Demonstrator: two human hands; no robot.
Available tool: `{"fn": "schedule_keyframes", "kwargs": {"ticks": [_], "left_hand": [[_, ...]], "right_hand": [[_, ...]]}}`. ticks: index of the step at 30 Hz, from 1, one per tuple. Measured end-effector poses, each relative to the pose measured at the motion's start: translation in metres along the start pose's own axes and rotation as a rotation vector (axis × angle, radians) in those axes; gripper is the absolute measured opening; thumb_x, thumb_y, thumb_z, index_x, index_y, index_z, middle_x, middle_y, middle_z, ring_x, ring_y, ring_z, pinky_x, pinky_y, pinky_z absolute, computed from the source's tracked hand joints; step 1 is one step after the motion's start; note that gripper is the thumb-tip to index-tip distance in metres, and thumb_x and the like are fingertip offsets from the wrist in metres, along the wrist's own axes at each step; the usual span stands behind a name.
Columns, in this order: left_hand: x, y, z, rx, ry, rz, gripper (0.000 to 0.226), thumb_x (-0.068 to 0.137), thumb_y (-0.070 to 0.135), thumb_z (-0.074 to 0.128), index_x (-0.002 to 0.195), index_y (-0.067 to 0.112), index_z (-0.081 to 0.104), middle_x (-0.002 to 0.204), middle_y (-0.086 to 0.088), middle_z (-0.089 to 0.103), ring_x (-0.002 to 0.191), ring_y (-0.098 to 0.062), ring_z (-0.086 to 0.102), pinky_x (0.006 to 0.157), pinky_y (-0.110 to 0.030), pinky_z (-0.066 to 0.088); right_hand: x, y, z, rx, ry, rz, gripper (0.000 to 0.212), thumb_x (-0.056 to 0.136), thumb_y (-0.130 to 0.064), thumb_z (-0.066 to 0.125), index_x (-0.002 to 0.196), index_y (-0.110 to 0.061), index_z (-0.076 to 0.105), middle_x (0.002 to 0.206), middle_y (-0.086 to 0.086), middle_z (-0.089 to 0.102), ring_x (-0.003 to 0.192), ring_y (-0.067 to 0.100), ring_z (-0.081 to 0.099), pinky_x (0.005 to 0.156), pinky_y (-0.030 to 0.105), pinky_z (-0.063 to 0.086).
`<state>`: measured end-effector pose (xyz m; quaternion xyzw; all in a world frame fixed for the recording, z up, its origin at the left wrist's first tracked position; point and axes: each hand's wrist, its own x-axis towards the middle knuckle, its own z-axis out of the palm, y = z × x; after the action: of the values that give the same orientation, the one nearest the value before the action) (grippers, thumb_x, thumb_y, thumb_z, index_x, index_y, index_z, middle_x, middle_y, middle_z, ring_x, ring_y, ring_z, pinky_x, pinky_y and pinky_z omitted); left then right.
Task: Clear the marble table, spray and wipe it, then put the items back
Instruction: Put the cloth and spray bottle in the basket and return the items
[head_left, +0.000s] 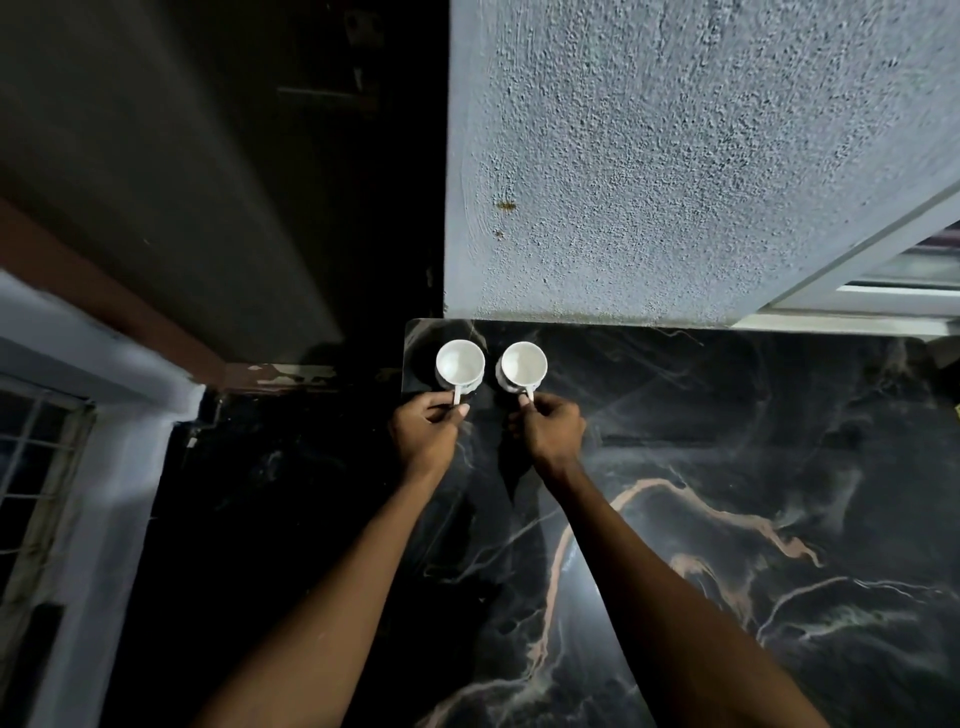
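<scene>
Two white cups stand side by side at the far left corner of the black marble table (727, 467). My left hand (426, 431) pinches the handle of the left cup (460, 362). My right hand (550, 428) pinches the handle of the right cup (524, 364). Both cups are upright with their mouths facing me and look empty. I cannot tell whether they rest on the marble or hover just above it.
A rough grey plastered wall (675, 156) rises right behind the cups. A white window frame (883, 291) sits at the far right. Left of the table is a dark gap with a barred window (41, 467). The table's left edge (405, 353) runs close to the left cup.
</scene>
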<state>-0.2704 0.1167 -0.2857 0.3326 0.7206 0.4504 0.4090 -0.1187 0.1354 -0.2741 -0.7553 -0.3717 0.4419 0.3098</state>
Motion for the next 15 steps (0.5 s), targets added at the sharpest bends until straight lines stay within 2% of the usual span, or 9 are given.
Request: {"fn": "schedule_keyframes", "kwargs": {"ticks": [3,6,7,9,12,14,15], "left_hand": [[-0.003,0.001,-0.006,-0.016,0.003,-0.021,0.018,0.075,-0.001,0.079,0.092,0.004,0.073,0.082,-0.007,0.074,0.071,-0.010,0.069,0.071,-0.018,0.055],[-0.010,-0.002,-0.010,-0.005,0.028,-0.048,0.019,0.074,-0.001,0.079,0.090,0.008,0.072,0.080,-0.005,0.073,0.073,-0.014,0.069,0.075,-0.024,0.056],[-0.013,-0.003,-0.012,0.002,0.037,-0.056,0.019,0.074,-0.002,0.079,0.089,0.008,0.071,0.081,-0.006,0.073,0.073,-0.015,0.069,0.075,-0.025,0.055],[-0.022,-0.006,-0.016,0.031,0.051,-0.068,0.017,0.074,-0.002,0.079,0.088,0.006,0.072,0.082,-0.008,0.073,0.074,-0.017,0.069,0.076,-0.028,0.055],[-0.040,-0.011,-0.019,0.105,0.057,-0.061,0.014,0.076,-0.001,0.077,0.085,0.009,0.072,0.079,-0.004,0.073,0.075,-0.017,0.069,0.078,-0.031,0.057],[-0.059,-0.017,-0.018,0.167,0.032,-0.035,0.014,0.078,0.001,0.074,0.084,0.014,0.072,0.077,0.000,0.072,0.074,-0.015,0.069,0.078,-0.033,0.059],[-0.068,-0.019,-0.017,0.209,0.012,-0.016,0.015,0.079,0.003,0.073,0.084,0.017,0.072,0.078,0.001,0.073,0.073,-0.014,0.070,0.077,-0.033,0.059]], "right_hand": [[-0.008,-0.006,-0.003,-0.007,0.007,-0.025,0.023,0.093,-0.020,0.062,0.072,-0.024,0.071,0.061,0.004,0.073,0.054,0.020,0.069,0.064,0.049,0.062],[-0.015,-0.002,-0.006,-0.033,0.018,-0.065,0.016,0.091,-0.020,0.062,0.082,-0.028,0.072,0.062,0.004,0.073,0.057,0.023,0.073,0.063,0.045,0.063],[-0.018,-0.001,-0.007,-0.035,0.019,-0.072,0.013,0.089,-0.022,0.062,0.088,-0.026,0.074,0.064,0.003,0.074,0.059,0.022,0.073,0.066,0.045,0.063],[-0.023,0.002,-0.010,-0.051,0.043,-0.094,0.023,0.084,-0.029,0.061,0.099,-0.021,0.076,0.070,0.000,0.076,0.066,0.018,0.074,0.075,0.045,0.062],[-0.040,-0.002,-0.022,-0.157,0.040,-0.151,0.024,0.090,-0.029,0.064,0.106,-0.018,0.077,0.086,0.001,0.079,0.082,0.017,0.072,0.086,0.034,0.057],[-0.051,0.003,-0.034,-0.215,0.014,-0.149,0.024,0.093,-0.025,0.062,0.109,-0.017,0.077,0.094,0.003,0.078,0.085,0.015,0.067,0.088,0.024,0.052],[-0.057,0.006,-0.038,-0.255,-0.005,-0.143,0.025,0.092,-0.025,0.060,0.108,-0.017,0.077,0.096,0.003,0.077,0.085,0.015,0.066,0.087,0.024,0.052]]}}
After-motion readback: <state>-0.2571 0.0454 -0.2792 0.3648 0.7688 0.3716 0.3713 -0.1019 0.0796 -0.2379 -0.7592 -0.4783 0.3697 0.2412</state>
